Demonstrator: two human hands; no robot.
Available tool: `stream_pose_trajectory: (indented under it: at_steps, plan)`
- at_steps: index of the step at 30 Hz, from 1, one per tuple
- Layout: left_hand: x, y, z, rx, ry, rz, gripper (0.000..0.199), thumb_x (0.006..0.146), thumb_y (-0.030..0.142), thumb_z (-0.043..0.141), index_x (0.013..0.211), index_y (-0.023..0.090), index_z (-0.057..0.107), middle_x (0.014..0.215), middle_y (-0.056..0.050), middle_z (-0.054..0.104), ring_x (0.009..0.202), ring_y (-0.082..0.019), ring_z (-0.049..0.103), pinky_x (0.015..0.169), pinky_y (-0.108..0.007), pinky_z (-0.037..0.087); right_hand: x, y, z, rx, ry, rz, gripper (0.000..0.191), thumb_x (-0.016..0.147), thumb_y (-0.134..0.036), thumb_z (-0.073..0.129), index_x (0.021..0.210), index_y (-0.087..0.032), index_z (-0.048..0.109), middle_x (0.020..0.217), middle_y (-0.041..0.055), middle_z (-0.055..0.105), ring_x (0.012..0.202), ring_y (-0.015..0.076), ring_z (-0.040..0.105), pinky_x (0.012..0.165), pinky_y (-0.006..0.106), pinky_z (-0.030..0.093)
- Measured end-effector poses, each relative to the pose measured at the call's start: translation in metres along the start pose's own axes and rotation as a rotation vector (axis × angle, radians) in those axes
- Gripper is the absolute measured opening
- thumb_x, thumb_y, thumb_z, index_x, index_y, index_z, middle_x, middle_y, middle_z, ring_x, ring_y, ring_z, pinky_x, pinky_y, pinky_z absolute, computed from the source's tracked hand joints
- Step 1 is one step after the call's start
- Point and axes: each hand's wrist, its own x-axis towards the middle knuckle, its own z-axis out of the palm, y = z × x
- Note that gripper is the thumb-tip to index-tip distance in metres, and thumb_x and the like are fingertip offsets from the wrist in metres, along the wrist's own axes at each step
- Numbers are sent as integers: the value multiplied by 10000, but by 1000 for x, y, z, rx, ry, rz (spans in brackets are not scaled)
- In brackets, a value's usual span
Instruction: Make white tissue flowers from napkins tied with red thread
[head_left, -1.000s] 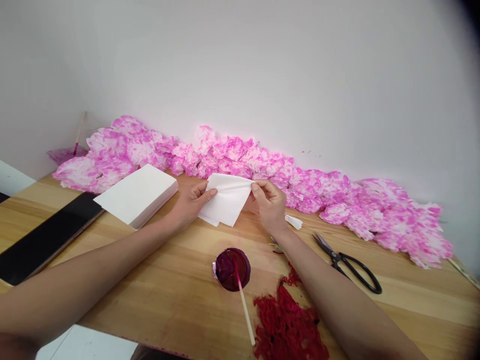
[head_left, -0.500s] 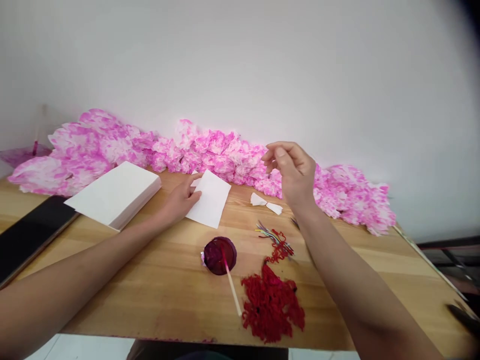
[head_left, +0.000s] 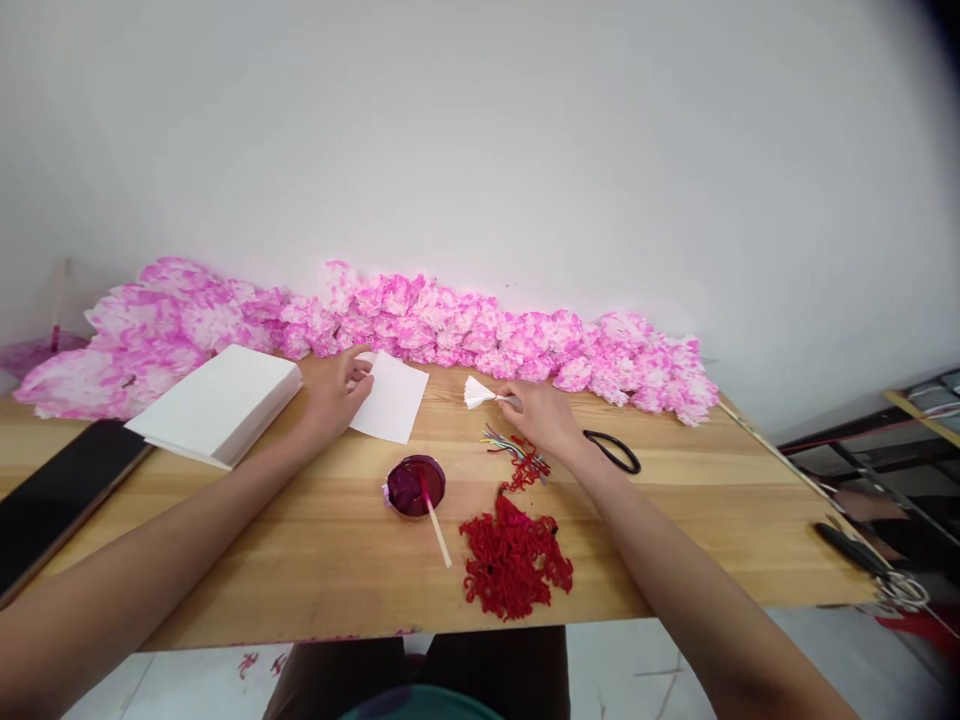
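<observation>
My right hand [head_left: 541,412] is closed on a small pleated white paper bow [head_left: 478,393], pinched in the middle; one fanned end shows past the fingers, and the hand covers the other. At the left edge of a thin white paper sheet [head_left: 394,397], my left hand [head_left: 336,392] rests with its fingers bent and apart, holding nothing that I can see. Nearer me, a dark purple-red dish of dye [head_left: 409,485] has a stained stick [head_left: 439,530] leaning out of it. A tangle of red yarn [head_left: 514,560] lies right of it, with thin coloured strands [head_left: 501,440] above.
Fluffy pink-and-white paper flowers [head_left: 450,325] line the wall side. A thick stack of white paper [head_left: 214,395] and a black flat slab [head_left: 67,490] lie to the left. Black-handled scissors [head_left: 615,452] sit by my right forearm. Another black-handled tool [head_left: 851,550] is at the table's right edge.
My right hand has come down from the air onto the paper bow and taken hold of it. The fingers of my left hand have drawn back to the sheet's left edge. The view has shifted.
</observation>
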Motion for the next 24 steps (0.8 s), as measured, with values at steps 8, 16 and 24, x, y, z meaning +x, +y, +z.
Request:
stream_pose_trajectory:
  at_steps: [8,16,24]
  plan:
    - [2,80,-9,220,-133,446,309,918,356,537,1167,195,625,1169,-98,671,1102,-241,596,955,-407,464,-2,-40,-14,150,150,-225,209,944,-318,516,1005,-231,696,890,30,735,786,179,654,656,269,385]
    - [5,81,31,362,-403,446,331,986,358,406,938,195,690,829,-47,727,772,-203,637,765,-335,423,0,-41,3,331,232,-215,172,921,-290,562,968,-218,711,867,40,737,765,167,647,678,263,409]
    - [20,78,34,209,-325,340,366,976,348,403,722,191,615,675,-3,650,675,-171,580,744,-310,398,13,-6,26,1114,298,78,273,883,-402,569,1019,-191,677,830,21,701,745,149,631,700,266,491]
